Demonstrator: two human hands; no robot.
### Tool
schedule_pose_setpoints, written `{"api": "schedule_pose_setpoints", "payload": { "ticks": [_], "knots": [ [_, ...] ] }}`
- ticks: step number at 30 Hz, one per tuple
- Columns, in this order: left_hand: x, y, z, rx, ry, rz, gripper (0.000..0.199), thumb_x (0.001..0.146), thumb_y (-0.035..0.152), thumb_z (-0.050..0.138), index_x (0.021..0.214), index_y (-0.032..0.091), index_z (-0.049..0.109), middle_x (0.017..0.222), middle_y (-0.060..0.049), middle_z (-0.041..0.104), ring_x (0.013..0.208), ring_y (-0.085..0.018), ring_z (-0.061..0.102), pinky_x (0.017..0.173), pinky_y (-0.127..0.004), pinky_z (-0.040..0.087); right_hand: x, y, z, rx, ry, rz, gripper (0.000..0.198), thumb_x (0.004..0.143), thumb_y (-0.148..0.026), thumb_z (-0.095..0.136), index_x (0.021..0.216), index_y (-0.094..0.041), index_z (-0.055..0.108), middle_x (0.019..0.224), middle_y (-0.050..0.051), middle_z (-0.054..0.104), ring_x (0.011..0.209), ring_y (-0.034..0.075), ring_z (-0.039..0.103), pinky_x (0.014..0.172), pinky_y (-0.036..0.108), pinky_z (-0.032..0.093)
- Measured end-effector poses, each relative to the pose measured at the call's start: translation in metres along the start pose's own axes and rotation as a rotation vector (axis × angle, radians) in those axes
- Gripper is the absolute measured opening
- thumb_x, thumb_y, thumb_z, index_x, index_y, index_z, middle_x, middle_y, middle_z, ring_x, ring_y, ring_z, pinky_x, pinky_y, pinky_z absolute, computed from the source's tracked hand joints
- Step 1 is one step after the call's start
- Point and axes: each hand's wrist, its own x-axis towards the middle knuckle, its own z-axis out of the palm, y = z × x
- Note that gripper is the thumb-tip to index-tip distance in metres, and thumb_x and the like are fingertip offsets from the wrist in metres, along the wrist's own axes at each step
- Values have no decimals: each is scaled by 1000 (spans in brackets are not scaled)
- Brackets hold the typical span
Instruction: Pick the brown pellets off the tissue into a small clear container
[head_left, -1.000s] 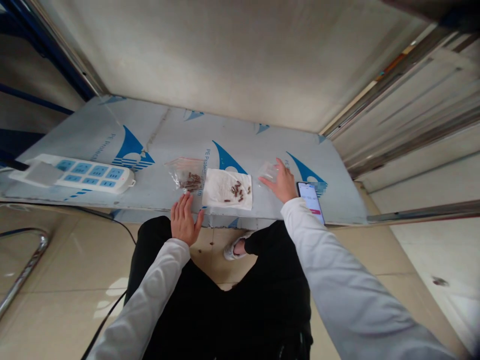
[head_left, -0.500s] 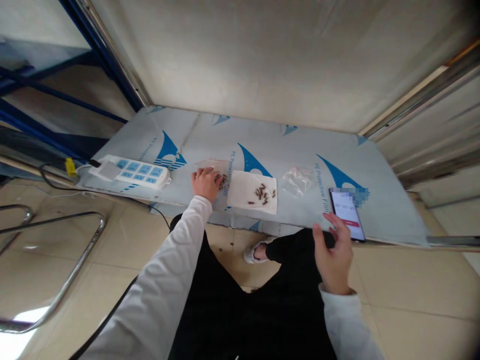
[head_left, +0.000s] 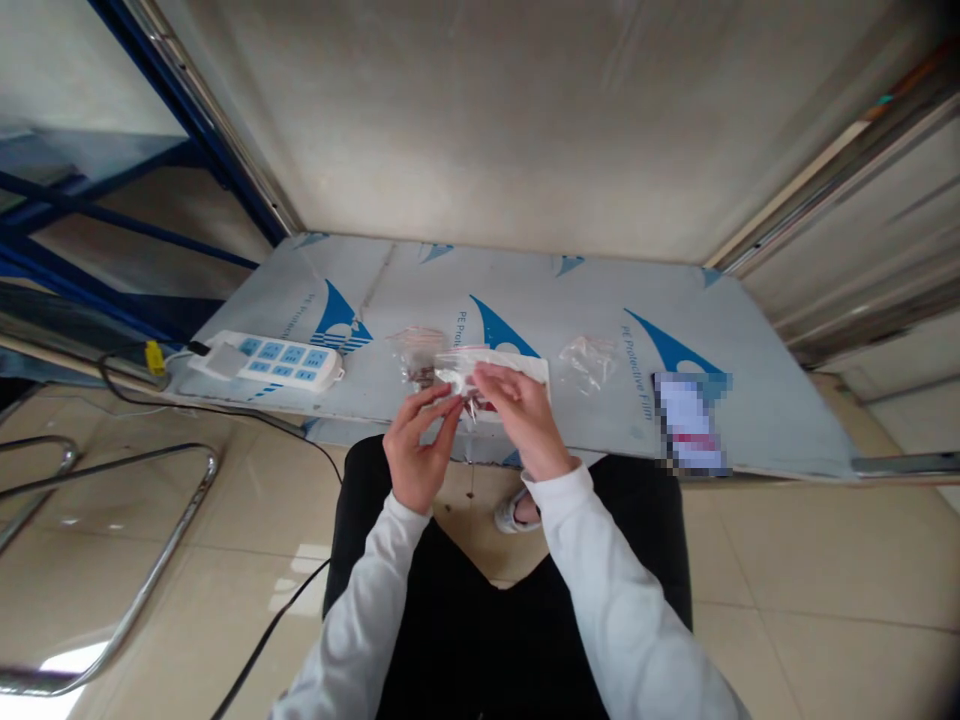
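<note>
A small clear plastic bag [head_left: 459,372] is stretched between my hands, just above a white paper sheet [head_left: 534,370]. My left hand [head_left: 421,445] pinches the bag's lower left side between thumb and fingers. On its other side, my right hand [head_left: 525,415] has its fingers closed at the bag's edge; the exact grip is partly hidden. Something reddish shows through the plastic under the fingers, too blurred to name. The small brown metal pieces on the paper are mostly covered by my right hand. Left of the paper lies another clear bag [head_left: 412,345] with small brown pieces [head_left: 422,377].
A crumpled clear bag [head_left: 589,362] lies right of the paper, and a phone [head_left: 690,425] rests near the front edge. At the left is a white power strip [head_left: 285,362] with cables. A wall panel [head_left: 480,130] rises behind the film-covered table [head_left: 772,400].
My left hand has lifted a plastic bag from the left and brought it over the paper. My right hand has moved left from beside the phone to meet it.
</note>
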Motion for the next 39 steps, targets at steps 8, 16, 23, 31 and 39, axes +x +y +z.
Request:
{"api": "schedule_pose_setpoints", "payload": {
  "ticks": [8,16,23,31,39],
  "knots": [
    [3,36,0,-392,-102,-661,37,87,49,59,90,15,74,80,-6,73,72,-16,67,68,-26,52,-35,15,-24,-492,-4,-636,28,94,-18,56,113,-28,73,110,3,74,104,21,67,95,39,54],
    [-12,32,-5,-687,-345,-1062,27,62,37,86,70,13,75,62,-1,68,57,-8,57,59,-19,48,-75,17,-42,-570,-132,-486,39,82,-33,73,119,-23,67,113,8,71,105,25,65,91,40,55],
    [-35,39,8,-818,-309,-1131,28,59,38,87,64,14,74,60,-1,69,57,-8,59,59,-19,48,-92,22,-29,-135,-6,122,29,77,-44,75,88,-18,70,84,7,76,75,22,72,72,34,59],
    [-42,41,7,-352,-422,-909,28,69,43,78,67,15,71,61,-4,70,53,-14,60,52,-24,46,-87,22,-50,-276,104,45,19,85,-36,65,86,-19,74,77,7,77,70,23,74,66,32,59],
    [-34,64,6,100,-442,-574,22,78,29,64,59,19,59,52,3,59,49,-12,55,53,-24,42,-84,15,-52,-661,-1,-284,22,89,-12,49,94,-23,68,92,5,72,79,19,70,73,30,55]
  ]
}}
